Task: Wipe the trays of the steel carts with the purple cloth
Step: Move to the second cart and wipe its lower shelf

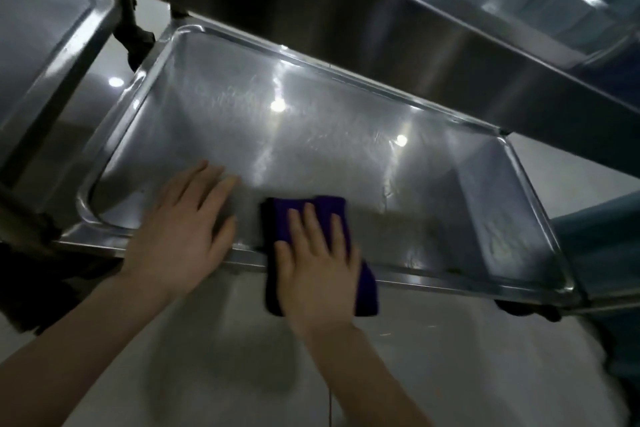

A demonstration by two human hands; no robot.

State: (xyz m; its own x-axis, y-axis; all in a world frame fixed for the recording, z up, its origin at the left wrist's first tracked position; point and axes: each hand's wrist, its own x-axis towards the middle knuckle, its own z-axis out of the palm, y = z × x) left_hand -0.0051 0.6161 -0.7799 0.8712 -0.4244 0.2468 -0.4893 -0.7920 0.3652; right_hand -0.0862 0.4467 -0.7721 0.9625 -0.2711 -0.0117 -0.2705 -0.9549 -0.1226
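A shallow steel cart tray (329, 135) fills the middle of the view, its surface streaked and reflecting ceiling lights. A folded purple cloth (278, 218) lies over the tray's near rim, half on the tray and half hanging off it. My right hand (317, 263) presses flat on the cloth with straight, spread fingers. My left hand (183, 229) rests flat on the tray's near left part, beside the cloth, fingers straight and holding nothing.
The upper steel shelf (398, 38) of the same cart overhangs the tray's far side. A second steel cart's tray (45, 35) stands to the left, with dark caster parts (130, 24) between the carts. Pale floor (242, 357) lies below; something blue (602, 236) is at the right.
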